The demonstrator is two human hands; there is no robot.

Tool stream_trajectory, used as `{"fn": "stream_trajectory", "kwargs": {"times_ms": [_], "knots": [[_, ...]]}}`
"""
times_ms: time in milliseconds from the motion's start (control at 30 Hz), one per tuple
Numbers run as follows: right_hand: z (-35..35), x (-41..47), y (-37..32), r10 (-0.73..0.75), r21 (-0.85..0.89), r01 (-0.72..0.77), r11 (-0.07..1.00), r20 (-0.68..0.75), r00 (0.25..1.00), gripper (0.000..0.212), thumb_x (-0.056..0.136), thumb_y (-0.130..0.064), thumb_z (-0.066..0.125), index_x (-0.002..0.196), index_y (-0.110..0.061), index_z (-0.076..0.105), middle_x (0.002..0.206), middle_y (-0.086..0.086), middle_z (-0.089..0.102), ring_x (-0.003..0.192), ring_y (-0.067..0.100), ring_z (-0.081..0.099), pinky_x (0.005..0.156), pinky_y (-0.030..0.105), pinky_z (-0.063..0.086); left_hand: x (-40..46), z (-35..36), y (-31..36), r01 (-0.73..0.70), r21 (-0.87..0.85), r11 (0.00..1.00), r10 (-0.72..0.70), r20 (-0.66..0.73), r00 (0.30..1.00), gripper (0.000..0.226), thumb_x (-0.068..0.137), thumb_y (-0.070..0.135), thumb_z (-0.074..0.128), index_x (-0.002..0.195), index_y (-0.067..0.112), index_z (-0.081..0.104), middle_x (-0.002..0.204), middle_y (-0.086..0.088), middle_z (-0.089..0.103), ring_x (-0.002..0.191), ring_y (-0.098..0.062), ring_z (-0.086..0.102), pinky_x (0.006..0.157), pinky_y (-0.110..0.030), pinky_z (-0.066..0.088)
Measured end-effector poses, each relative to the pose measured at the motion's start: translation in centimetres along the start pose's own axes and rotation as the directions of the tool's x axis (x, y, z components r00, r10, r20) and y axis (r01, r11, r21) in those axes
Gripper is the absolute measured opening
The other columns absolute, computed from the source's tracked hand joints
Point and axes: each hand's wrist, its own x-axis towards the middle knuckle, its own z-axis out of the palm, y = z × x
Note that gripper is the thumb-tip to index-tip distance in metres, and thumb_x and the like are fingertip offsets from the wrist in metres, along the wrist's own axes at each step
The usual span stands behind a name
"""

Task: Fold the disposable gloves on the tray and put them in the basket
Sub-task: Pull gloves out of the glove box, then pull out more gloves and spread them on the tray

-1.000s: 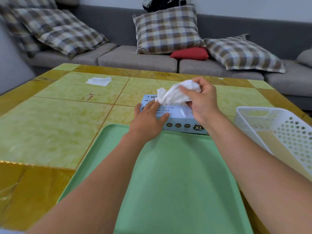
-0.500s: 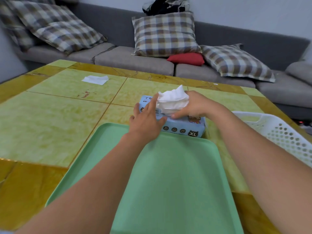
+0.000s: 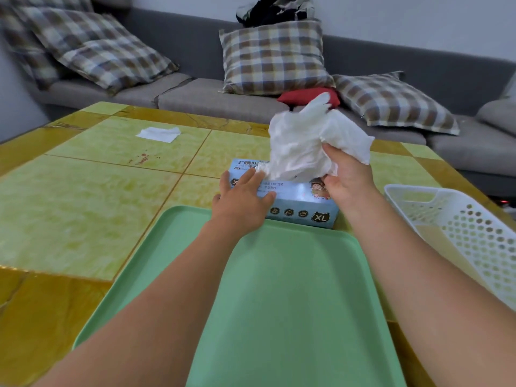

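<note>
1. Mint-green plastic, the tray (image 3: 290, 303) lies nearest on the table, with both bare forearms reaching out over it.
2. To its right stands the white perforated basket (image 3: 472, 233), slightly apart from the tray's edge.
3. The left hand (image 3: 243, 199) lies flat with fingers straight and a little spread, pressing down on the top of the glove box (image 3: 301, 203).
4. That pale blue box sits on the table just beyond the tray's far rim, its front face marked "XL".
5. The right hand (image 3: 346, 174) has its fingers and thumb curled round a bunched wad of white disposable gloves (image 3: 304, 141), lifted above the box; the lower end of the wad still trails into the opening on the box top, and one glove finger sticks up at the crest.
6. The yellow-green tiled tabletop (image 3: 92, 208) stretches to the left, bearing a reddish smear and, farther back, a white tissue (image 3: 159, 134).
7. Behind the table runs a grey sofa (image 3: 212, 99) with plaid cushions (image 3: 272, 57) and a red cushion (image 3: 304, 96).
</note>
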Motion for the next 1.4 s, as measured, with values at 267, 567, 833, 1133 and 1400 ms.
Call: {"fn": "stream_trajectory", "kwargs": {"times_ms": [267, 567, 833, 1133, 1400], "knots": [[2.8, 0.0, -3.3, -0.139, 0.014, 0.142, 0.99, 0.34, 0.93, 0.072, 0.064, -0.008, 0.092, 0.128, 0.0, 0.058, 0.123, 0.02, 0.065, 0.108, 0.034, 0.067, 0.083, 0.046, 0.058, 0.1, 0.2, 0.0, -0.011, 0.057, 0.998, 0.011, 0.002, 1.0, 0.059, 0.104, 0.054, 0.034, 0.157, 0.037, 0.018, 0.167, 0.015, 0.009, 0.153, -0.032, -0.013, 0.119, -0.06, 0.016], [6.4, -5.8, -4.7, -0.081, -0.093, 0.143, 0.985, 0.486, 0.87, 0.068, 0.067, -0.002, 0.09, 0.126, 0.009, 0.059, 0.125, 0.028, 0.063, 0.111, 0.041, 0.064, 0.09, 0.055, 0.056, -0.1, -2.7, -1.9, -0.208, -0.2, 0.958, 0.192, -0.093, 0.977, 0.053, 0.105, 0.036, 0.047, 0.154, 0.02, 0.035, 0.158, -0.001, 0.036, 0.147, -0.025, 0.029, 0.121, -0.042, 0.021], [7.7, -14.7, 5.6, -0.418, -0.42, 0.745, 0.519, 0.635, 0.649, 0.015, 0.078, -0.001, 0.073, 0.076, -0.016, 0.071, 0.079, -0.005, 0.066, 0.074, 0.004, 0.055, 0.063, 0.026, 0.045, -7.1, -11.2, -9.7, 0.167, -0.682, 0.712, -0.42, -0.223, 0.88, 0.031, 0.105, 0.038, 0.044, 0.108, 0.017, 0.066, 0.116, -0.008, 0.069, 0.1, -0.027, 0.067, 0.083, -0.041, 0.058], [6.6, -16.6, 7.5, 0.634, -0.635, 0.772, 0.011, 0.602, 0.485, 0.092, 0.072, -0.033, 0.088, 0.15, -0.036, 0.04, 0.158, -0.009, 0.029, 0.143, 0.011, 0.027, 0.119, 0.031, 0.026, -10.3, -9.1, -10.8, 0.257, -0.502, 0.825, -0.13, 0.275, 0.953, 0.028, 0.1, 0.043, 0.055, 0.115, 0.023, 0.068, 0.11, -0.008, 0.073, 0.091, -0.019, 0.069, 0.078, -0.033, 0.051], [4.7, -16.5, 4.9, 0.452, -0.942, 0.333, 0.036, 0.312, 0.836, 0.07, 0.074, -0.042, 0.088, 0.133, -0.024, 0.056, 0.13, -0.007, 0.056, 0.114, 0.018, 0.061, 0.085, 0.036, 0.057, -9.6, -8.9, -9.8, 0.184, -0.421, 0.888, -0.071, 0.271, 0.96, 0.047, 0.088, 0.027, 0.076, 0.13, 0.027, 0.056, 0.119, 0.002, 0.067, 0.105, -0.019, 0.066, 0.09, -0.036, 0.055]]}}
